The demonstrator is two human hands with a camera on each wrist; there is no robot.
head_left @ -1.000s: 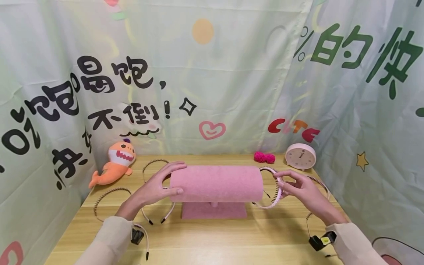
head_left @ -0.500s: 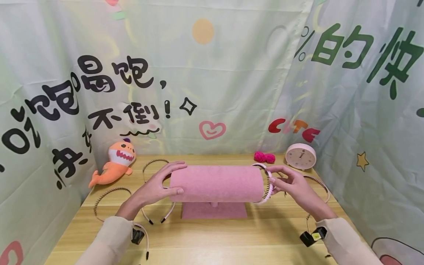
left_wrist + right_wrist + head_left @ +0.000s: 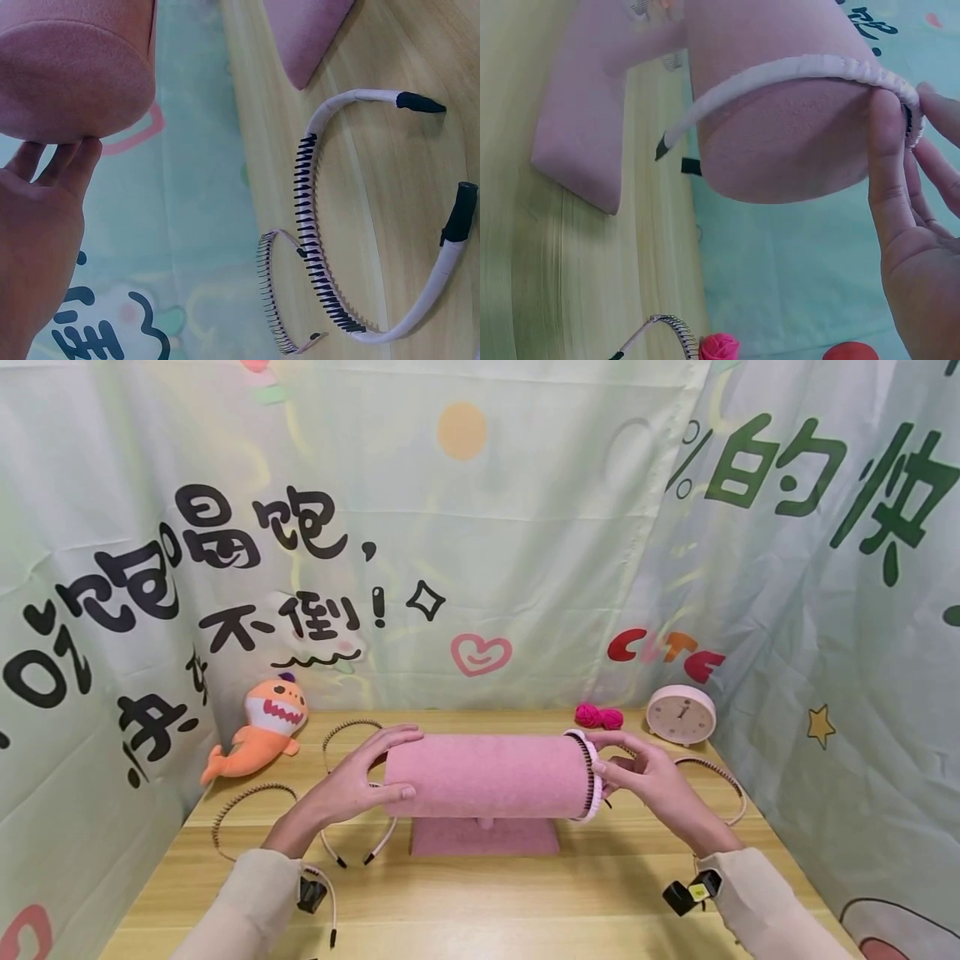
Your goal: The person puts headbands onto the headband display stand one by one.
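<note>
Right grip [image 3: 645,772] pinches pale headband [image 3: 780,71] around pink roll [image 3: 487,777] | left grip [image 3: 348,789] holds roll's other end | yarn [image 3: 598,717], clock [image 3: 681,714], plush [image 3: 262,747] behind

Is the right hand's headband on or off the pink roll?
On: in the right wrist view, the headband, pinched by the right hand, curves around the pink roll near its end.

There is room to pass over the pale wood-grain desk [image 3: 517,902] before the pink fabric-covered cylinder stand [image 3: 487,777]; thin pale toothed headbands [image 3: 356,95] obstruct the left, and printed pale-green cloth [image 3: 525,568] walls off the back.
</note>
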